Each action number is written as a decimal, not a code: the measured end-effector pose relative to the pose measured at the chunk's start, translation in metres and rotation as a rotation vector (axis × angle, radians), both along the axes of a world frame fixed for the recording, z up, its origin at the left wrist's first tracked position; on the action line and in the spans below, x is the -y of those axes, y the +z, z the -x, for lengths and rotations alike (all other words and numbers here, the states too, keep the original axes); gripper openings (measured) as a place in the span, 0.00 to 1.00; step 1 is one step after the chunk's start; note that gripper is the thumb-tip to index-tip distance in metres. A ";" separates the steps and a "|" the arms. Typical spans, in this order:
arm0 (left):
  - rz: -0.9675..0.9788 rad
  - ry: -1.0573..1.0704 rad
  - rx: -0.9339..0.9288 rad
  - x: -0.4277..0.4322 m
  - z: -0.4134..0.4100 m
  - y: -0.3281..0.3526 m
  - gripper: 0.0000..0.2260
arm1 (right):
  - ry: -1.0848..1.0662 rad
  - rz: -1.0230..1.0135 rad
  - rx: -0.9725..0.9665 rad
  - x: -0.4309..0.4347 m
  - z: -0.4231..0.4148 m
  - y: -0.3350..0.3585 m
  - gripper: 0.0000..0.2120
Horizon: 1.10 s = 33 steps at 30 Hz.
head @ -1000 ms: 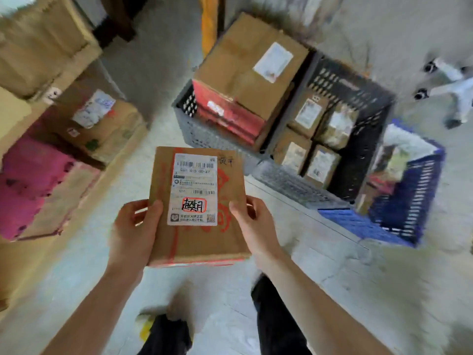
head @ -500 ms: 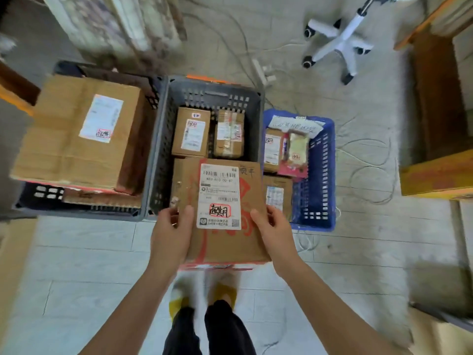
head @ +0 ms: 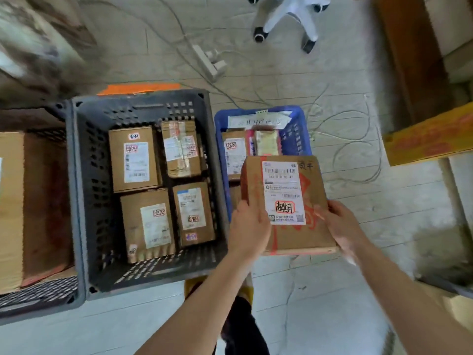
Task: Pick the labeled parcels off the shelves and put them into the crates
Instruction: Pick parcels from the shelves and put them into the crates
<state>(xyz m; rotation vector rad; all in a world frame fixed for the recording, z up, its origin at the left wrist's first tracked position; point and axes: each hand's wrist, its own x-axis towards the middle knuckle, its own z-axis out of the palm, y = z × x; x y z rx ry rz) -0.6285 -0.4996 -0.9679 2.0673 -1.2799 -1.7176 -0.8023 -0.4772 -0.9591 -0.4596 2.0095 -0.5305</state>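
I hold a flat brown cardboard parcel [head: 286, 201] with a white shipping label and red markings. My left hand [head: 249, 226] grips its left edge and my right hand [head: 340, 226] its right edge. The parcel hovers over the near end of the blue crate [head: 297, 134], which contains a few labeled parcels. To the left, the dark grey crate [head: 84, 201] holds several labeled brown boxes. A further dark crate [head: 38, 295] at the far left carries a big cardboard box [head: 33, 206].
Cables and a power strip [head: 207, 62] lie on the tiled floor behind the crates. A white chair base [head: 289, 16] stands at the top. Wooden shelving with a yellow edge [head: 430, 134] is on the right. My feet are below the parcel.
My view swung from the shelves to the crates. Both hands carried the parcel rightward, from over the grey crate to above the blue crate.
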 end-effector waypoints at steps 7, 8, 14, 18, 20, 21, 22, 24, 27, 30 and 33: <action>-0.101 -0.060 0.038 0.010 0.045 -0.089 0.09 | 0.111 -0.123 0.014 0.020 0.038 -0.110 0.10; -0.091 -0.094 0.073 0.009 0.046 -0.103 0.11 | 0.138 -0.144 0.017 0.020 0.040 -0.125 0.10; -0.211 -0.102 0.190 0.006 0.047 -0.162 0.18 | 0.187 -0.145 0.071 0.020 0.033 -0.197 0.04; -0.208 -0.117 0.202 0.001 0.047 -0.173 0.17 | 0.329 -0.216 0.018 0.008 0.023 -0.243 0.12; -0.160 -0.111 0.148 0.000 0.042 -0.167 0.16 | 0.372 -0.257 -0.015 0.004 0.021 -0.251 0.12; -0.152 -0.092 0.130 -0.002 0.038 -0.161 0.16 | 0.394 -0.284 -0.040 0.004 0.021 -0.248 0.12; -0.151 -0.057 0.113 -0.003 0.034 -0.153 0.14 | 0.414 -0.306 -0.066 0.008 0.020 -0.240 0.13; -0.148 0.057 0.061 -0.004 0.024 -0.133 0.09 | 0.447 -0.332 -0.105 0.016 0.017 -0.218 0.16; -0.136 0.256 0.012 -0.007 0.002 -0.097 0.04 | 0.518 -0.262 -0.111 0.035 0.002 -0.173 0.18; -0.097 0.388 0.043 -0.013 -0.034 -0.057 0.07 | 0.596 -0.159 -0.055 0.057 -0.037 -0.120 0.17; -0.085 0.503 0.078 -0.028 -0.081 -0.017 0.11 | 0.673 -0.070 0.035 0.072 -0.094 -0.065 0.07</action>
